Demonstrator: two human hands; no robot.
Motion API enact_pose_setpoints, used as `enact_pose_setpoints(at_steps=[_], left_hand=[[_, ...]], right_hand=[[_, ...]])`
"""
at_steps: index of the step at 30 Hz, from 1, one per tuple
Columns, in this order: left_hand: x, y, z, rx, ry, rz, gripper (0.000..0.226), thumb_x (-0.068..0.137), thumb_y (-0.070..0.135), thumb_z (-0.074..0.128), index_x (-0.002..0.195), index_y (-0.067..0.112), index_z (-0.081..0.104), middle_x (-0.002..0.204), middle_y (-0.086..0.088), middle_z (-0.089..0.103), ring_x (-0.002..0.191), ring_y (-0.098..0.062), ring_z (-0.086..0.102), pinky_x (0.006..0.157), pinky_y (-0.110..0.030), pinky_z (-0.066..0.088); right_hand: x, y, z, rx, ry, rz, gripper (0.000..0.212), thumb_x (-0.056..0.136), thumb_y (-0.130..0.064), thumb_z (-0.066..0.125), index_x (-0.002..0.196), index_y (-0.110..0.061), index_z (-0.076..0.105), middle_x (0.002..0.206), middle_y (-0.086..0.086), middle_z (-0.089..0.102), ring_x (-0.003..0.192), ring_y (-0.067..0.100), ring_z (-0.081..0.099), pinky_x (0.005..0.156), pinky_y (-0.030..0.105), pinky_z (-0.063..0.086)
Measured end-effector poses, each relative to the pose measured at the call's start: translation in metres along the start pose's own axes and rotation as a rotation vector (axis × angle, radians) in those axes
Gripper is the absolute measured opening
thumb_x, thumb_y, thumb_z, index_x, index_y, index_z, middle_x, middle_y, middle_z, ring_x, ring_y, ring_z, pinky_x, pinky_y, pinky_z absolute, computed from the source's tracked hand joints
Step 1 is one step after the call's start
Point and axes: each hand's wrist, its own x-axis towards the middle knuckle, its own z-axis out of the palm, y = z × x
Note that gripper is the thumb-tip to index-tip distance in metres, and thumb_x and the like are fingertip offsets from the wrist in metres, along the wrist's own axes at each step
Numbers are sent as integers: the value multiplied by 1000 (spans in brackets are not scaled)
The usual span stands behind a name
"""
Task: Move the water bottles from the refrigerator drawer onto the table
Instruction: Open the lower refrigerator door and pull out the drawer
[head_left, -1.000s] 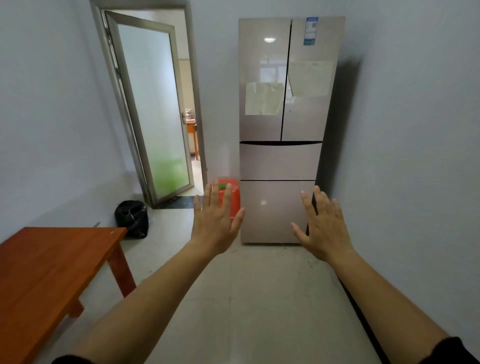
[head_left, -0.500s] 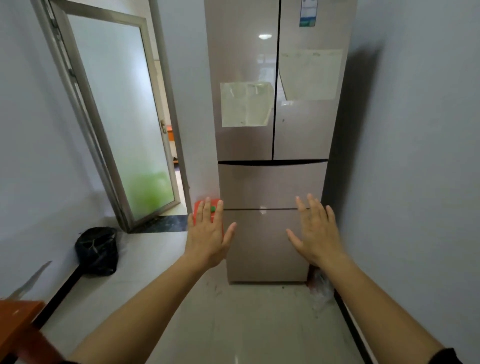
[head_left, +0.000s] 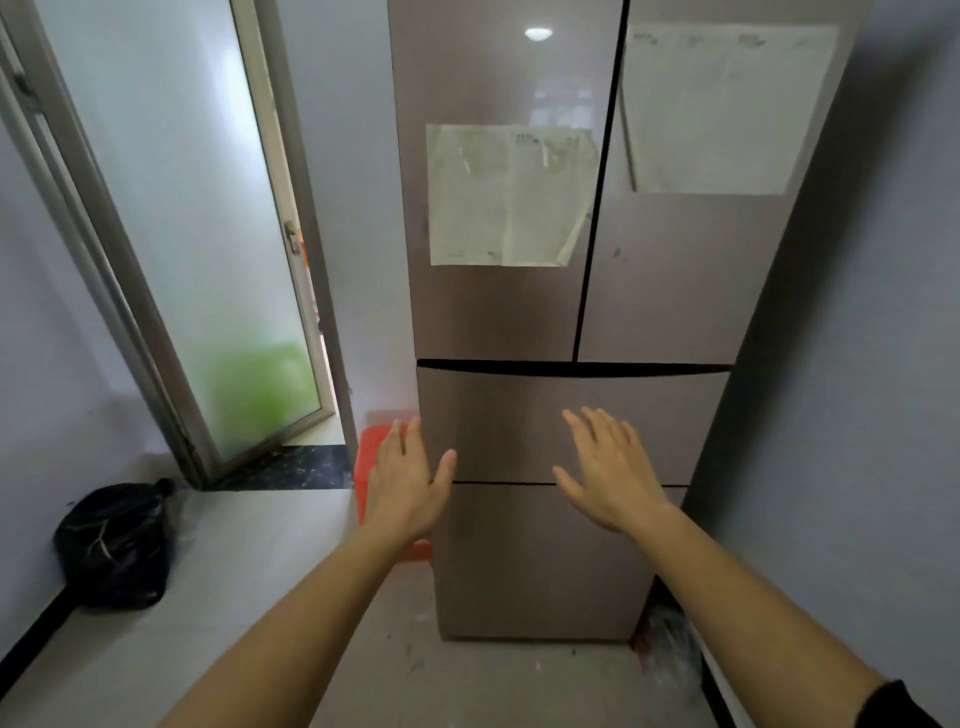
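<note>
Fingers (head_left: 597, 431) straight and spread, holding nothing, my right hand (head_left: 615, 483) and left hand (head_left: 405, 488) reach toward the refrigerator (head_left: 519, 312). No water bottles show; they presumably lie behind one of its two closed drawer fronts, though I cannot tell which. Straight ahead of the right hand is the upper drawer (head_left: 498, 421), its dark handle slot (head_left: 571, 368) running left to right just above that hand; the lower drawer (head_left: 545, 566) sits beneath. At the refrigerator's left edge, the left hand hangs before a red bin (head_left: 371, 452). Far left: a frosted glass door (head_left: 208, 260) and a black bag (head_left: 114, 545).
</note>
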Motion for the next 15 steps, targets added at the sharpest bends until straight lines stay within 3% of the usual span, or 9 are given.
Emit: enact_pose_setpoints(at_steps=[8,11,15], left_hand=[[192,-42,52,-206,-65,-110,75,96,50,49,154,14,18,159,-9,27,145,-30,30,114,-48,33],[242,-50,63,-260,-80,-130,74,96,45,52,154,13,19,159,-9,27,145,-30,29,116,-47,29],[277,-56,81,-538,-136,-147,69,91,52,56,147,19,32,148,-2,44,135,-20,42,113,-47,37]], right_hand=[[175,-2,68,80,-124,67,74,98,-45,48,157,-12,18,162,13,21,150,27,18,122,39,17],[212,-6,89,128,-156,91,74,99,-43,49,158,-12,16,164,11,16,152,26,11,123,38,14],[241,-3,114,110,-294,93,83,97,-44,50,159,-12,4,165,9,8,153,27,3,124,42,10]])
